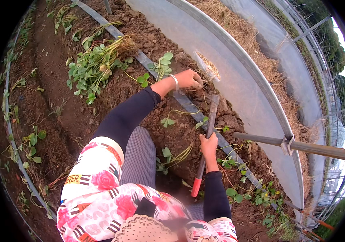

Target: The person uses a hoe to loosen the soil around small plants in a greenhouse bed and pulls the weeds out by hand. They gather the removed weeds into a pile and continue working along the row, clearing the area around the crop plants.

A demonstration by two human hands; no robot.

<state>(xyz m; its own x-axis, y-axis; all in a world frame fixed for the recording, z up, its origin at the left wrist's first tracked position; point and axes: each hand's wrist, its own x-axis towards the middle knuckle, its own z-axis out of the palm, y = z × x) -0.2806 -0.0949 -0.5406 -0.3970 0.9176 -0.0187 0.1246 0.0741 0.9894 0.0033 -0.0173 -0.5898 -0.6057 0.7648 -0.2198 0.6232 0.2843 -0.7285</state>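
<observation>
My right hand is closed around the shaft of a slim digging tool, which has a red end towards me. The tool's far end is over the loose soil beside the plastic film. My left hand, with a silvery bangle at the wrist, hangs over the soil bed with its fingers curled; whether anything is pinched in them I cannot tell. A leafy strawberry plant stands just behind that wrist. Left of it lies a bundle of pulled strawberry seedlings, roots across the flat drip hose.
A translucent plastic sheet borders the bed on the right, with a torn hole showing straw. A metal pole juts in from the right, clamped to the curved rail. Another hose runs along the far left among small plants.
</observation>
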